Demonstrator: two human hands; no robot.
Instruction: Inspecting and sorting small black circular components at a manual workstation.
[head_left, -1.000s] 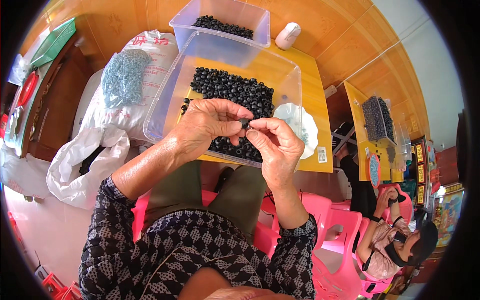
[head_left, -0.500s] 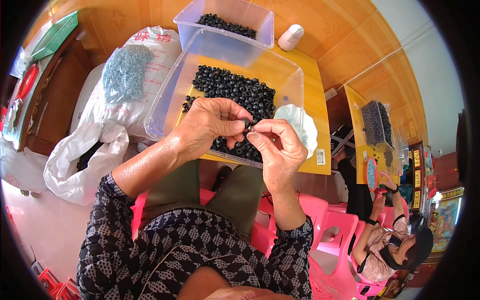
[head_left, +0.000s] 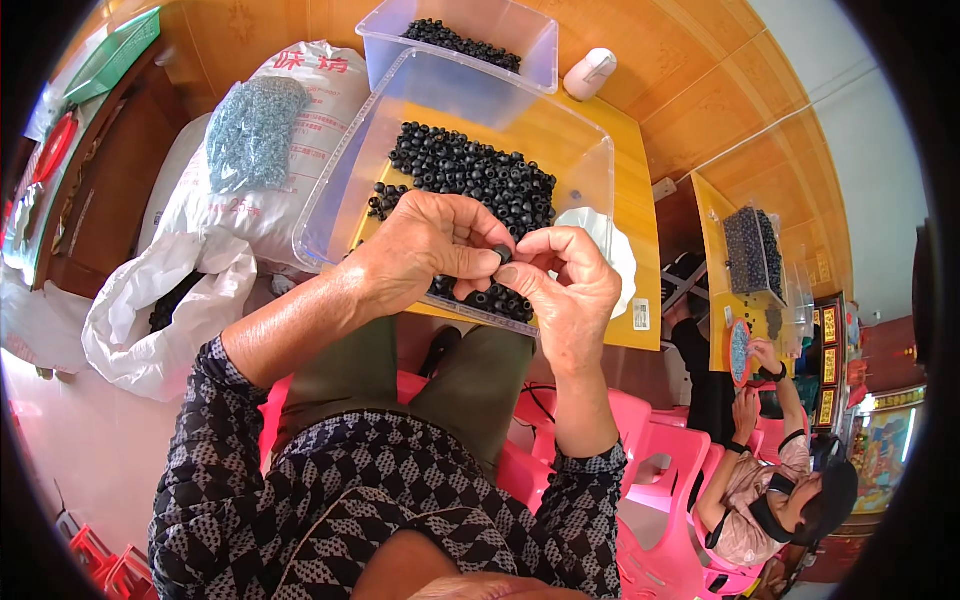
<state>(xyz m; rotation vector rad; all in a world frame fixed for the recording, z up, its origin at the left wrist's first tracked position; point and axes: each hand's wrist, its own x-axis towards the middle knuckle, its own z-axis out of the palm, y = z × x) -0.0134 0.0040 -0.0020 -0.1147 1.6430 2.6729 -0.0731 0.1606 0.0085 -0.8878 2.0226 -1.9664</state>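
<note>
A small round black piece (head_left: pixel 502 253), like a large bead or cap, sits pinched between thumb and forefinger of my left hand (head_left: pixel 425 250). Against its right side press the fingertips of my right hand (head_left: pixel 570 285), closed in a pinch; anything small between them is hidden. Both hands are over the near part of a clear plastic bin (head_left: pixel 330 215). Inside the bin lies a heap of similar black pieces (head_left: pixel 480 175), many with a hole, and a few lie apart at its left. My hands cover part of the heap.
Behind stands a second clear bin (head_left: pixel 540 50) with black pieces, beside a white bottle (head_left: pixel 590 73). A white scalloped dish (head_left: pixel 622 275) is at right. Left are a bag of pale blue bits (head_left: pixel 255 135) on a white sack and an open white bag (head_left: pixel 120 340). A person (head_left: pixel 770 510) works at another table.
My right fingertips have moved in against the black piece, and a small shiny spot seen between them before is now hidden. The view has shifted slightly.
</note>
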